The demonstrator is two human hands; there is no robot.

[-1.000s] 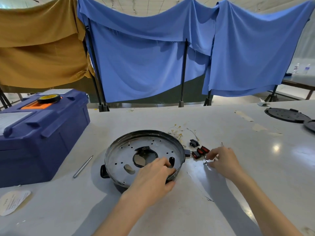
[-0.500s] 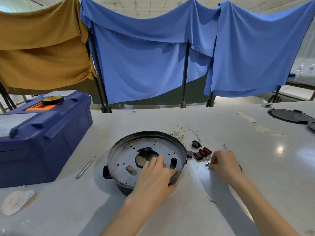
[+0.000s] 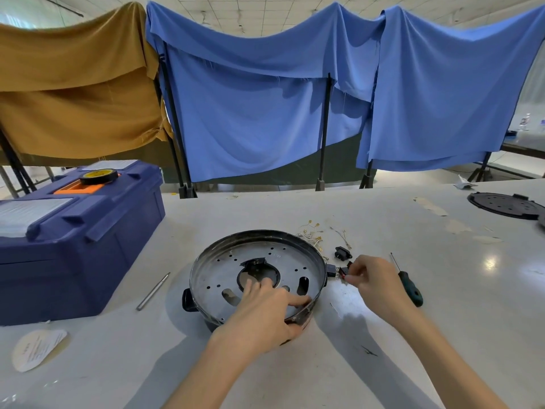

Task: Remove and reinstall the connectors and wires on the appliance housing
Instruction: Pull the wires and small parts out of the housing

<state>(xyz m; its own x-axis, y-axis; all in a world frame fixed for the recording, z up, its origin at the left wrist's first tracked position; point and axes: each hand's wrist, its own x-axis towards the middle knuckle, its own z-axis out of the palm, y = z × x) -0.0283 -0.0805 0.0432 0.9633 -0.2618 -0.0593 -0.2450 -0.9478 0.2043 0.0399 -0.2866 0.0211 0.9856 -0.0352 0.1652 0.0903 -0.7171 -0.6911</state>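
Since the earlier frame the right hand (image 3: 374, 280) has come off the screwdriver (image 3: 410, 289), which now lies uncovered on the table (image 3: 295, 208) just right of it, and has shifted left toward the appliance housing (image 3: 215, 270). Its thumb and fingers (image 3: 355, 278) pinch a small red-and-black connector (image 3: 343, 271) just beside the housing's right rim. The round metal housing sits at centre frame, open side up. The left hand (image 3: 265, 315) grips its near rim, thumb outside, fingers spread across the perforated inner plate. A black socket (image 3: 342, 252) and loose wires (image 3: 312, 234) lie above the right hand. A blue toolbox (image 3: 73, 237) stands at left, with a metal rod (image 3: 153, 290) between it and the housing.
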